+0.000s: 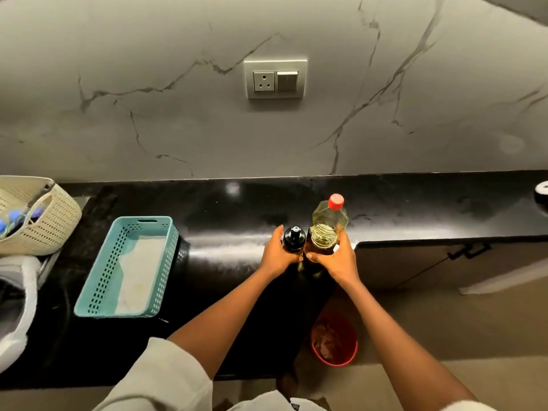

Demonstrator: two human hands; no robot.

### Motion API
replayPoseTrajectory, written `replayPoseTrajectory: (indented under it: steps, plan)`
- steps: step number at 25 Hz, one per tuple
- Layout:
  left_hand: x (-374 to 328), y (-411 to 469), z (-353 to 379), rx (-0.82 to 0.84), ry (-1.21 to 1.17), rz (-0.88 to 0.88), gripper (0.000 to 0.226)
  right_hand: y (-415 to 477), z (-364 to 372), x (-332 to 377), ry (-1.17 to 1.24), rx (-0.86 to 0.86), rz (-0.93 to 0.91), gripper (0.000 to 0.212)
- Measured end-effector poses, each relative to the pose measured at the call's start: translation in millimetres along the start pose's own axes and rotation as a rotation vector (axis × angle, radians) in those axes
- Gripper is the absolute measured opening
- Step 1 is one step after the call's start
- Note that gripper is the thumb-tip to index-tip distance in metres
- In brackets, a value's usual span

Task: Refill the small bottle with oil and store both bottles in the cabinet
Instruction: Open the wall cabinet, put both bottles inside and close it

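Standing side by side near the front edge of the black surface [225, 209], the 2 bottles touch each other and are each wrapped by 1 hand. The small bottle [293, 239], dark with a black pouring cap, sits on the left; the left hand [277, 256] has its grip curled around its body, thumb on the far side. The large bottle [327, 225], clear plastic with a red cap, holds pale yellow oil up to its shoulder, and the right hand [338, 261] has its grip closed around its lower half. Both bottles stand upright, long axes vertical, caps pointing up; how full the small one is cannot be told through its dark body. To the left lies a teal perforated basket [98, 280], long side running away from the person, with a white paper liner [138, 274] flat in its bottom. Further left, a cream woven basket [59, 221] holds blue items too blurred to name. Below the surface edge, on the floor, a red bucket [350, 355] contains some brownish matter. A wall socket [275, 79] sits on the marble backsplash above.
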State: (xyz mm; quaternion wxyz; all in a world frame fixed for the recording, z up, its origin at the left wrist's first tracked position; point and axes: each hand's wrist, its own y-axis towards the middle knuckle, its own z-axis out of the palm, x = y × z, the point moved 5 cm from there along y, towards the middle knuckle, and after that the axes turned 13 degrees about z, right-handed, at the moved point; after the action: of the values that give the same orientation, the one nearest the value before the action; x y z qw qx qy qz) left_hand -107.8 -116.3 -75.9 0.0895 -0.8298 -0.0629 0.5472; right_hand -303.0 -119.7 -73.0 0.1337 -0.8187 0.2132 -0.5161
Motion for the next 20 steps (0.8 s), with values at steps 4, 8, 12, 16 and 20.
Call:
replayPoseTrajectory:
  steps: [4,8,12,16,20]
  plan:
    - [1,15,3,-0.019,0.038,-0.007,0.084,13,1,5,-0.056,0.043,-0.028,0.09]
    - [4,23,5,-0.033,0.01,0.017,0.072,16,4,9,-0.042,0.013,-0.025,0.082]
    - [11,28,5,-0.044,-0.026,0.032,0.068,19,9,11,-0.054,-0.034,0.012,0.071]
    - [14,30,1,-0.044,-0.077,0.064,0.066,18,14,13,-0.066,-0.06,0.041,0.065]
    - [12,16,-12,-0.017,-0.074,0.118,0.062,8,18,10,-0.087,-0.08,0.028,0.068]
